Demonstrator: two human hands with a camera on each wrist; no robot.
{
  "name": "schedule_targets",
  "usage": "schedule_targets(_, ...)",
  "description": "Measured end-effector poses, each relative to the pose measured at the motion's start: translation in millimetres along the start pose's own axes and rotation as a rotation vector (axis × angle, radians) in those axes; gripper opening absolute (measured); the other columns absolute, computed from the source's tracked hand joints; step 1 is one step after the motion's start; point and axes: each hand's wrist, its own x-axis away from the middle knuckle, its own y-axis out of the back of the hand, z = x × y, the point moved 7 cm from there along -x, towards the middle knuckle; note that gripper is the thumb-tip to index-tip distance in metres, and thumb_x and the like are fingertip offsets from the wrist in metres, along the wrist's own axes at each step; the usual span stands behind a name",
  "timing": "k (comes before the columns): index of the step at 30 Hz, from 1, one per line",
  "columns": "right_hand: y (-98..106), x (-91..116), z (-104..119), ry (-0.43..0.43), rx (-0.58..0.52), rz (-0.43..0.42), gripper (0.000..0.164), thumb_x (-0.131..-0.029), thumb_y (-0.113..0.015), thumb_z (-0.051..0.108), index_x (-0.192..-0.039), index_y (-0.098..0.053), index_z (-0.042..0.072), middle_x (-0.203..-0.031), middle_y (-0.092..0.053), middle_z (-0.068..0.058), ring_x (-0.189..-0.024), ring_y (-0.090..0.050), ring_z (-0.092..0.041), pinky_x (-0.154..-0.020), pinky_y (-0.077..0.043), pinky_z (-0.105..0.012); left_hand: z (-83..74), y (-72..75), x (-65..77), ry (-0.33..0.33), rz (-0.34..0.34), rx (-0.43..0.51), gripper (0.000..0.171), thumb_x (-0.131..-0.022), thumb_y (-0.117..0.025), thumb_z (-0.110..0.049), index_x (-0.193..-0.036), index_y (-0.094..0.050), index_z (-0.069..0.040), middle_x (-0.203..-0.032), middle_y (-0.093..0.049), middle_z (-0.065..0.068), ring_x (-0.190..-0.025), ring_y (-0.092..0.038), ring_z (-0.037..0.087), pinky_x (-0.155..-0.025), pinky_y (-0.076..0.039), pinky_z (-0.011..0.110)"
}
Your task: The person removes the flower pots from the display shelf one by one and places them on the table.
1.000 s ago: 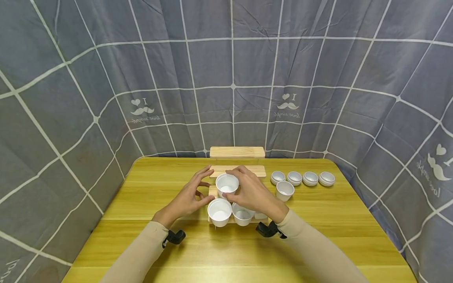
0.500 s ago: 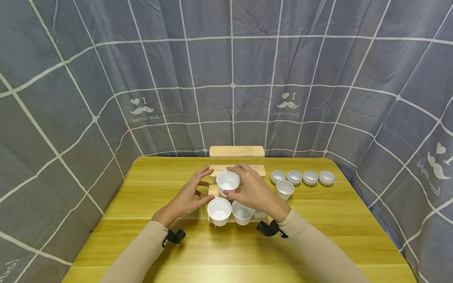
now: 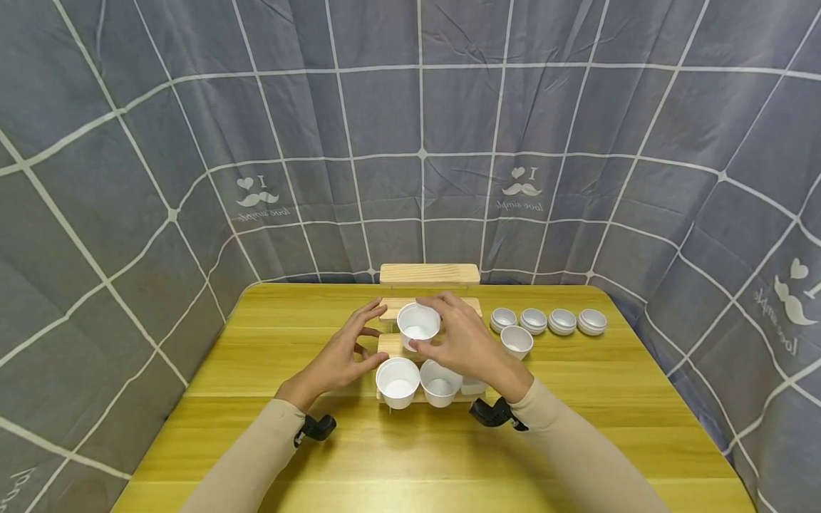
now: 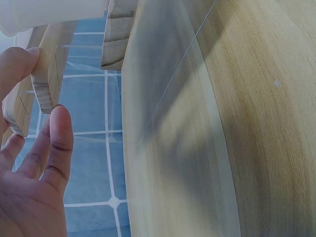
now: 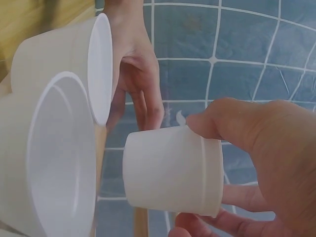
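My right hand (image 3: 471, 342) holds a white plastic cup (image 3: 419, 326) by its rim, thumb on the near side and fingers on the far side. The cup is above a middle step of a tiered wooden stand (image 3: 430, 273). In the right wrist view the held cup (image 5: 165, 170) lies sideways across the picture. My left hand (image 3: 336, 360) is at the stand's left end. Its thumb and a finger are on either side of a wooden step (image 4: 47, 74) in the left wrist view. Two white cups, a left one (image 3: 398, 383) and a right one (image 3: 440, 385), stand on the lowest step.
A single white cup (image 3: 516, 342) stands on the table (image 3: 577, 442) right of the stand. Behind it is a row of short stacks of white bowls or lids (image 3: 562, 323). A grey checked curtain (image 3: 462, 114) encloses the table's back and sides.
My right hand has lifted the white cup slightly and moved it a little to the right and away. My left hand stays at the stand's left end.
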Motion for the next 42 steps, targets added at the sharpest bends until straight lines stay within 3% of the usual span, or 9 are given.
schedule_targets(14,10.8,5.8,-7.7,-0.01,0.005,-0.047,0.075,-0.096,-0.098,0.033,-0.159,-0.07,0.003,-0.149,-0.073,-0.019,-0.122,-0.077,-0.037,-0.095,-0.068,-0.051,-1.3,0.6,-0.9,-0.004,-0.003,-0.006,0.092,-0.106,-0.087,-0.008,-0.182,-0.037,-0.016,-0.194,-0.023,0.018,-0.141,-0.073,0.047,-0.085,-0.068,0.029)
schedule_targets(26,20.6,11.8,-17.8,-0.01,-0.021,-0.074,0.075,-0.096,-0.098,0.032,-0.157,-0.07,0.001,-0.144,-0.074,-0.017,-0.114,-0.077,-0.033,-0.09,-0.067,-0.046,-1.8,0.5,-2.1,0.003,-0.004,-0.003,0.092,-0.106,-0.088,-0.008,-0.182,-0.037,-0.016,-0.195,-0.023,0.011,-0.141,-0.073,0.046,-0.086,-0.067,0.029)
schedule_targets(35,27.3,16.9,-26.9,-0.036,-0.034,-0.101,0.074,-0.094,-0.099,0.027,-0.157,-0.07,0.0,-0.146,-0.073,-0.018,-0.108,-0.075,-0.031,-0.086,-0.065,-0.042,-2.4,0.2,-2.2,-0.007,-0.006,-0.015,0.092,-0.105,-0.088,-0.007,-0.182,-0.037,-0.015,-0.195,-0.024,0.017,-0.14,-0.074,0.047,-0.085,-0.067,0.029)
schedule_targets(42,32.8,21.6,-34.4,-0.067,0.001,-0.117,0.074,-0.093,-0.1,0.028,-0.156,-0.072,0.003,-0.158,-0.068,-0.023,-0.11,-0.077,-0.035,-0.091,-0.066,-0.051,-2.3,-0.6,-1.7,0.0,-0.004,-0.013,0.092,-0.106,-0.088,-0.007,-0.182,-0.037,-0.014,-0.195,-0.023,0.016,-0.141,-0.073,0.046,-0.086,-0.068,0.03)
